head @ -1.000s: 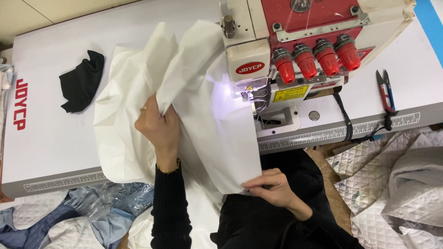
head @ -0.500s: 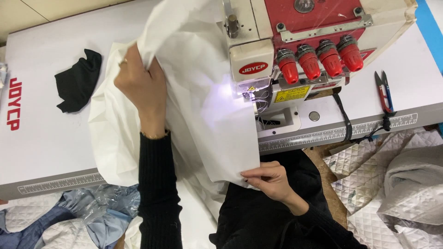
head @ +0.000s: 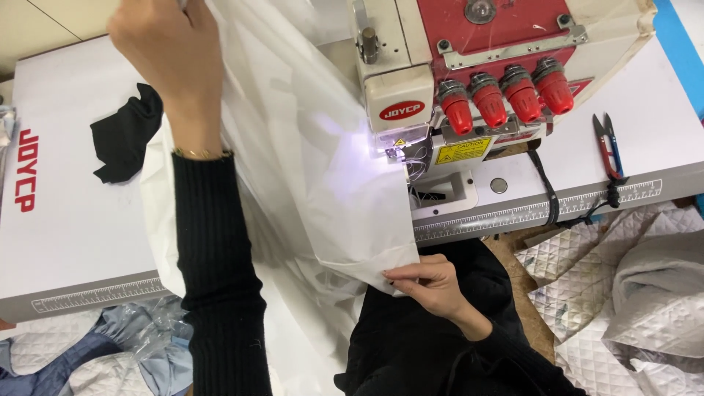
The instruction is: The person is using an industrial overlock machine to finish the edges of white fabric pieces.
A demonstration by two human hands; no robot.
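Left hand point(head: 165, 55), higher than a second ago, lifts the white fabric point(head: 308, 169) beside the overlock machine point(head: 469, 81); its fingers are cut off above. Right hand point(head: 429, 282) pinches the fabric's lower corner at the bench point(head: 73, 242) edge.

Red oval badge point(head: 402, 111): on the cream front plate of the sewing machine, just left of the 4 red knobs; red oval with a pale rim and pale lettering.
Yellow warning label point(head: 462, 151): a small rectangle below the knobs, on the machine's front; yellow with dark print.
Small triangle sticker point(head: 400, 142): yellow, beside the lit needle area, under the oval badge.
Red table marking point(head: 26, 170): red letters running vertically near the left edge of the white table.
Packages, screens: none visible.
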